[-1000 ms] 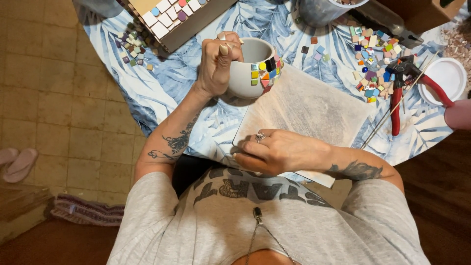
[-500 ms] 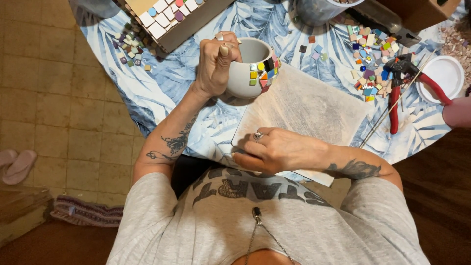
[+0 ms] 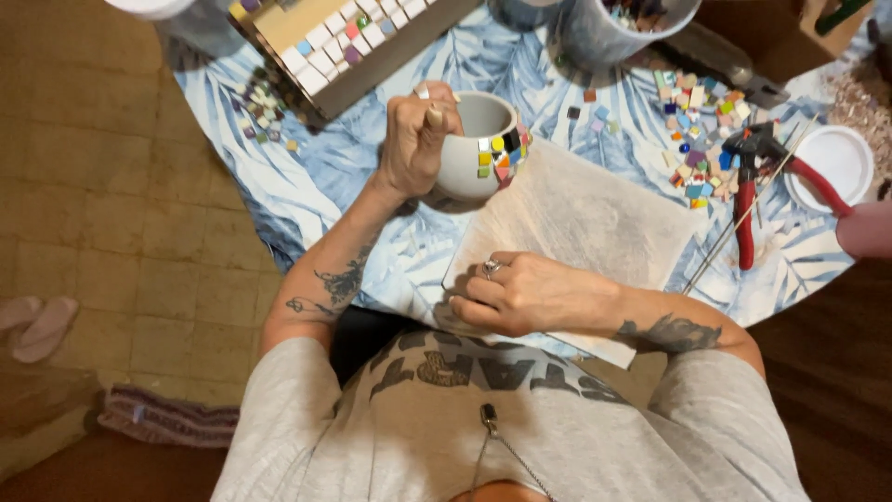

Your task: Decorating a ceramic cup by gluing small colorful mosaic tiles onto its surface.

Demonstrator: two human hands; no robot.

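My left hand (image 3: pixel 413 139) grips a round white cup (image 3: pixel 474 149) by its rim and holds it on the table. A patch of coloured mosaic tiles (image 3: pixel 502 158) covers the cup's right side. My right hand (image 3: pixel 530 293) lies on the near corner of a pale paper sheet (image 3: pixel 595 214), a ring on one finger. Its fingers curl down at the paper's edge and hide whatever is under them.
The round table has a blue leaf-print cloth (image 3: pixel 279 186). A tray of square tiles (image 3: pixel 344 37) sits at the back left, and loose coloured tiles (image 3: pixel 697 121) at the right. Red-handled nippers (image 3: pixel 753 186), a thin stick, a white lid (image 3: pixel 836 158) and a bucket (image 3: pixel 613 28) are nearby.
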